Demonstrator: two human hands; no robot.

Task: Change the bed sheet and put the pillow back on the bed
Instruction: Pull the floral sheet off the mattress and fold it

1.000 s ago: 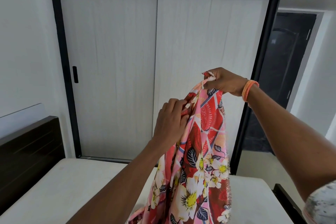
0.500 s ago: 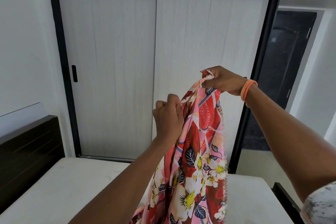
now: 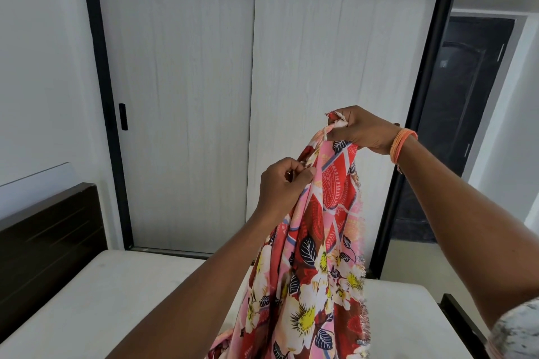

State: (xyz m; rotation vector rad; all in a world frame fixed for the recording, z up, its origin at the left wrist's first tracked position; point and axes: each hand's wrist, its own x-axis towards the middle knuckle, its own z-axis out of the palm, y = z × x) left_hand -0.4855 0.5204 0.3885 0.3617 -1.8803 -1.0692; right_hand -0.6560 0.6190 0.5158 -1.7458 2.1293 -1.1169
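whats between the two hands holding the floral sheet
In the head view, a short run of the floral sheet's gathered edge spans from left hand to right hand.

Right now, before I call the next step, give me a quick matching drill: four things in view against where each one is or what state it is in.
Column 1
1. red and pink floral bed sheet
2. bare white mattress
3. dark wooden headboard
4. pale sliding wardrobe doors

Column 2
A. closed, straight ahead beyond the bed
B. uncovered, low in the view
C. held up, bunched, hanging from the left hand and the right hand
D. against the wall at the left

Pairs: 1-C, 2-B, 3-D, 4-A
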